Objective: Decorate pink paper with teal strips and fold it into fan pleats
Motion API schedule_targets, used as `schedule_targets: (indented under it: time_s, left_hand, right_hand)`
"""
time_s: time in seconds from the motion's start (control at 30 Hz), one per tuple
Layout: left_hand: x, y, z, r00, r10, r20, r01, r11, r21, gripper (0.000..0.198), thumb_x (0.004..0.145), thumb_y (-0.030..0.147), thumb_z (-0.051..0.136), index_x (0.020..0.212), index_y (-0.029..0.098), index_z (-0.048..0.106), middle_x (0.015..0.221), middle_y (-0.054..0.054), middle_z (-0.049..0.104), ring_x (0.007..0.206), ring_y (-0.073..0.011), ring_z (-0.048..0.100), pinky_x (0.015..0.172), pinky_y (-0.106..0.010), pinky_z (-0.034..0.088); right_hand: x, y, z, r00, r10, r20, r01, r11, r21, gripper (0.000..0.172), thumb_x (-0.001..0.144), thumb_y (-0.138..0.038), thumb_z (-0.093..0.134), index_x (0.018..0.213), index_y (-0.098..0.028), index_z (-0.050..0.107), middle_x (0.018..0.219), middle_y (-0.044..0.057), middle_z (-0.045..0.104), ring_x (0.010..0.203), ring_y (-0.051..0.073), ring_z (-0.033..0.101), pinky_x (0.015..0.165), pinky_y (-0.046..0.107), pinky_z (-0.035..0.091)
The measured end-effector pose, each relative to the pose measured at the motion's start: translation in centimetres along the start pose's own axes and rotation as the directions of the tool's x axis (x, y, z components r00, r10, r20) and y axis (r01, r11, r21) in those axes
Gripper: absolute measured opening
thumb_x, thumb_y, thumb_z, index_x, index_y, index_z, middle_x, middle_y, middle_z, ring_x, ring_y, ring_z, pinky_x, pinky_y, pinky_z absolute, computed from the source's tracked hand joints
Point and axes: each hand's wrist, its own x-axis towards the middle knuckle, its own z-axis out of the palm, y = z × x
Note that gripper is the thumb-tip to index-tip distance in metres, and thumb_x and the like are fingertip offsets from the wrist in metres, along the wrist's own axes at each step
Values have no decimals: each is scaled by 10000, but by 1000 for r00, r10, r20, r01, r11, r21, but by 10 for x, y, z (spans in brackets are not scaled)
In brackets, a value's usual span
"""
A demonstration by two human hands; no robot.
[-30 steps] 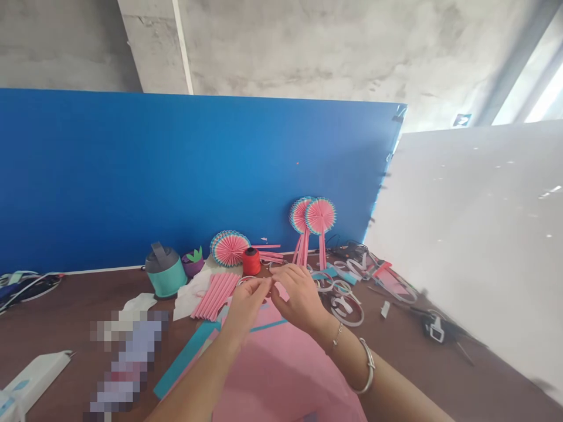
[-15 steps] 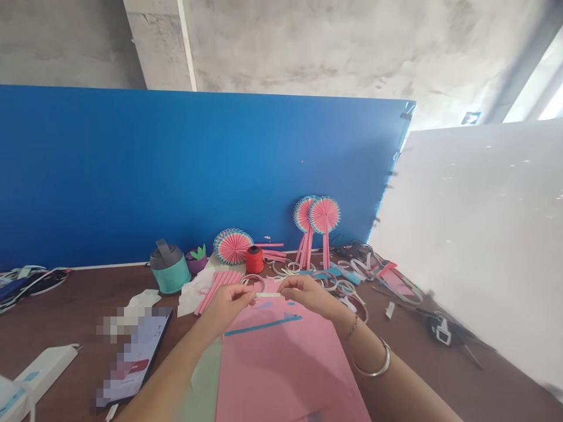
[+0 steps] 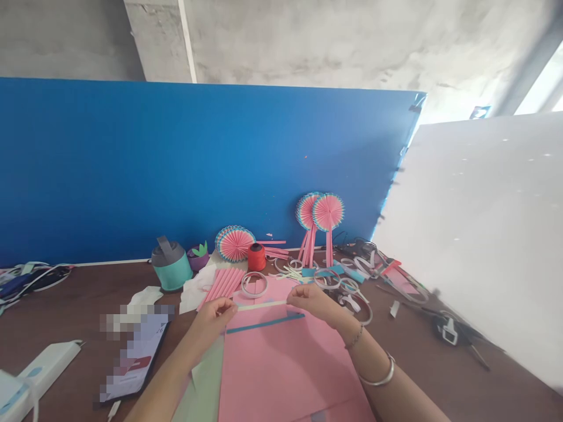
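Fingers tight on pale strip

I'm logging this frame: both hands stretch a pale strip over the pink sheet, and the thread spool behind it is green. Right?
No: the head view shows the spool is red. The left hand and right hand do stretch the strip over the pink sheet.

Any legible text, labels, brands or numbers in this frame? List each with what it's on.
None can be read.
Phone screen: blurred out.
Blue sign by the ceiling: white mark, too small to read.
White box at lower left: blue mark, too small.
White strip pinched between left hand and right hand: no print visible.
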Motion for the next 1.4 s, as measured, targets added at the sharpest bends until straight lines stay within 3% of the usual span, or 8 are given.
schedule_targets:
  time_s: [0.13, 0.4, 0.63, 0.77, 0.9, 1.03, 1.4]
  left_hand:
    - [1, -1, 4, 998, 13, -59, -11, 999, 32, 295, 714, 463, 544, 669, 179, 610, 687, 7, 552, 651, -156, 485, 604, -251, 395]
    - [5, -8, 7, 993, -13, -116, 17, 999, 38, 321, 678, 488, 566, 586, 181, 572, 667, -6, 551, 684, -184, 514, 609, -266, 404]
    - [3, -21, 6, 993, 24, -120, -8, 992, 126, 299, 695, 474, 546, 581, 198, 569, 702, -6, 580, 731, -205, 562, 667, -280, 426]
    - [-1, -23, 3, 996, 28, -87, -4, 965, 264, 247, 717, 389, 506, 569, 200, 566, 765, -18, 609, 774, -205, 581, 726, -289, 422]
    - [-3, -22, 2, 994, -60, -92, 95, 895, 436, 181, 717, 305, 501, 592, 208, 588, 832, -17, 657, 872, -217, 588, 755, -291, 400]
    - [-3, -23, 2, 985, -122, -122, 166, 854, 492, 146, 709, 243, 519, 592, 209, 599, 874, -21, 681, 948, -243, 576, 760, -311, 369]
    - [-3, -26, 2, 980, -163, -111, 197, 784, 589, 148, 722, 203, 520, 603, 215, 606, 884, -8, 683, 947, -235, 586, 725, -298, 355]
  right_hand:
    - [1, 5, 3, 1000, -14, -26, 14, 1000, 26, 156, 675, -298, 598, 617, -163, 652, 652, 0, 591, 629, 127, 477, 605, 244, 377]
    - [2, 15, -3, 986, 75, -146, -67, 996, 60, 153, 645, -288, 601, 572, -159, 637, 693, 8, 599, 681, 151, 505, 640, 264, 385]
    - [4, 33, 0, 992, 29, -120, -16, 994, 109, 208, 647, -356, 642, 609, -153, 615, 720, 21, 600, 696, 157, 530, 681, 280, 415]
    - [8, 45, 7, 988, 26, -153, -32, 999, -42, 246, 652, -374, 638, 566, -153, 570, 703, 12, 555, 658, 140, 490, 653, 272, 398]
    - [12, 58, 17, 978, -89, -187, 47, 975, -215, 252, 666, -312, 596, 491, -170, 485, 637, -7, 500, 636, 140, 467, 628, 265, 383]
    - [11, 60, 26, 970, -167, -175, 96, 930, -354, 219, 663, -229, 540, 472, -181, 446, 604, -2, 484, 661, 159, 478, 626, 265, 367]
    - [10, 57, 31, 977, -150, -150, 69, 894, -444, 126, 630, -187, 486, 506, -179, 468, 651, 16, 505, 695, 168, 496, 638, 263, 353]
